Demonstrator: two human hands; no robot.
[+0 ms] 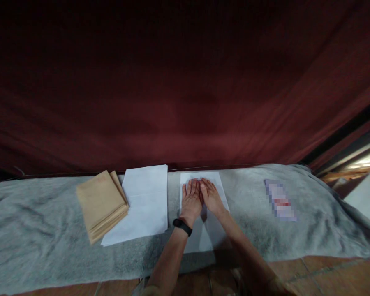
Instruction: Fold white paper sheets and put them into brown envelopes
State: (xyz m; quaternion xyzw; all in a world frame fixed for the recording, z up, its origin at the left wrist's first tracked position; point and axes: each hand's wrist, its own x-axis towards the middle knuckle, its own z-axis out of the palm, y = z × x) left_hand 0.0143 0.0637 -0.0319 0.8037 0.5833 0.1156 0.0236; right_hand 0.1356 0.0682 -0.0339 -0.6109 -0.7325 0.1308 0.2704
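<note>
A white sheet of paper (200,242) lies on the grey cloth in front of me. My left hand (191,200), with a black band on its wrist, rests flat on the upper part of this sheet, fingers stretched out. Close against it, my right hand (211,198) also lies flat on the paper, its fingers pointing up and to the left. The hands meet at the fingers, and neither grips anything. Left of them is a stack of white paper (146,197), partly covered by a pile of brown envelopes (103,199).
Wrinkled grey cloth (43,230) covers the long, narrow surface. To the right lies a pixelated purple item (280,200). Dark red fabric (179,102) hangs behind. Tiled floor (333,275) shows at the front edge, and a pale panel (366,199) stands far right.
</note>
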